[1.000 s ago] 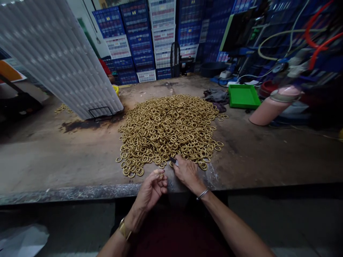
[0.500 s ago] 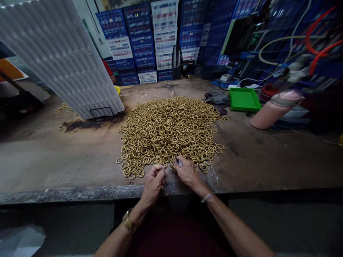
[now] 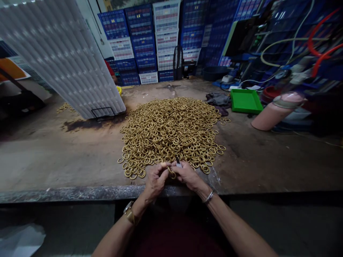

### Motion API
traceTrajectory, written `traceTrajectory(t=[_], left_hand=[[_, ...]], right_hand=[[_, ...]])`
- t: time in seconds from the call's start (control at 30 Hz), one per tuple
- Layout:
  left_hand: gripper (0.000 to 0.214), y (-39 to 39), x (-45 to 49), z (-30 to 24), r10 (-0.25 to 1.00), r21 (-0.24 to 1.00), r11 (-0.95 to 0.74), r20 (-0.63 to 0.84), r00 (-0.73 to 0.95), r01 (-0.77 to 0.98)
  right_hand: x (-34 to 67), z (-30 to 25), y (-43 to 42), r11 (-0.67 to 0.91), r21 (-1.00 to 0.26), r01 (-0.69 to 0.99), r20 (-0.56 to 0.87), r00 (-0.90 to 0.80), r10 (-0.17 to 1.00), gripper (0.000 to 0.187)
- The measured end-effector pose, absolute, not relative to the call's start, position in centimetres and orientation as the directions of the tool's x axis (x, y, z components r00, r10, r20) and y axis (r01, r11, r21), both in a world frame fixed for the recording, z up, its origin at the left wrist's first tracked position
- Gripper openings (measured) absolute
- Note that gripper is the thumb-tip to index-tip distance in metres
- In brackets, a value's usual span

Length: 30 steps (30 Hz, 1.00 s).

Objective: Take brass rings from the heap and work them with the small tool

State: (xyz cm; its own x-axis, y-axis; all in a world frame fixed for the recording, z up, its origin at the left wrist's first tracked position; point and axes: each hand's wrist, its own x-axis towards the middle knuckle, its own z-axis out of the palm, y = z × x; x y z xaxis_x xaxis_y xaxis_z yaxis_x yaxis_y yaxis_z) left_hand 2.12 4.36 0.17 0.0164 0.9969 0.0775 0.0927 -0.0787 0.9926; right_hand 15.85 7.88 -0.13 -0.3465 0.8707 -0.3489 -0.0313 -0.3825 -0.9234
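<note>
A large heap of brass-coloured rings [image 3: 171, 128] lies on the table in front of me. At its near edge, my left hand [image 3: 155, 180] pinches a single brass ring [image 3: 173, 175] between thumb and fingers. My right hand [image 3: 187, 175] meets it from the other side, its fingers closed round a small grey tool [image 3: 179, 164] with a dark, narrow tip pointing up and away. The fingers of both hands come together at the ring, so part of it is hidden. Whether the tool's tip touches the ring I cannot tell.
A tall stack of white corrugated sheets [image 3: 66, 60] leans in a black wire stand [image 3: 103, 113] at left. To the right are a green tray [image 3: 245, 100], a dark cloth [image 3: 218, 99] and a pink cylinder [image 3: 277, 110]. Blue and white crates [image 3: 144, 46] are stacked beyond the worn table [image 3: 80, 153].
My hands have come together. A ring now shows between them, and my right hand has shifted slightly downward with the tool still in it.
</note>
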Motion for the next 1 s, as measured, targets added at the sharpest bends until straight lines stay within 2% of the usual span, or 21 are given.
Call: traceTrajectory(t=[0.07,0.13,0.23,0.33,0.4,0.53,0.63,0.7,0.8,0.9,1.0], left_hand=[[0.019,4.3,2.0,0.2,0.994,0.984,-0.112,0.111,0.016,0.14],[0.015,4.3,1.9,0.3,0.991,0.973,-0.132,0.137,-0.011,0.192],[0.011,4.3,1.8,0.3,0.982,0.95,-0.148,0.173,-0.07,0.274],[0.008,4.3,1.7,0.3,0.971,0.933,-0.157,0.206,-0.123,0.324],[0.008,4.3,1.7,0.3,0.969,0.933,-0.152,0.205,-0.135,0.327],[0.01,4.2,2.1,0.5,0.968,0.928,-0.156,0.211,-0.133,0.338],[0.016,4.0,2.3,0.4,0.987,0.972,-0.099,0.123,-0.103,0.213],[0.02,3.8,2.2,0.1,0.998,0.997,0.033,-0.03,-0.052,0.073],[0.028,3.6,2.0,-0.2,0.972,0.972,0.229,-0.225,0.061,-0.061],[0.032,3.4,1.9,-0.4,0.955,0.946,0.282,-0.26,0.144,-0.158],[0.031,3.3,2.0,-0.5,0.952,0.92,0.298,-0.265,0.155,-0.253]], right_hand=[[15.7,-0.2,7.9,-0.368,-0.93,0.004,-0.345,-0.36,0.867,0.022],[15.6,-0.4,8.0,-0.29,-0.953,0.089,-0.303,-0.327,0.895,0.018],[15.8,-0.6,8.3,-0.066,-0.958,0.279,-0.116,-0.168,0.979,0.014],[16.0,-0.2,8.2,0.089,-0.922,0.377,0.063,-0.08,0.995,0.018],[16.0,0.1,7.9,0.12,-0.914,0.388,0.08,-0.118,0.99,0.02],[15.4,0.0,7.4,0.102,-0.907,0.408,0.015,-0.21,0.978,0.023],[14.9,-0.7,7.4,0.046,-0.921,0.387,-0.038,-0.205,0.978,0.024],[14.8,-0.9,7.5,0.03,-0.924,0.38,-0.045,-0.187,0.981,0.021],[14.9,-0.9,7.6,0.023,-0.93,0.368,-0.045,-0.176,0.983,0.018],[15.1,-0.7,7.7,-0.014,-0.945,0.327,-0.08,-0.188,0.979,0.018],[15.2,-0.6,7.8,-0.034,-0.959,0.28,-0.093,-0.202,0.975,0.017]])
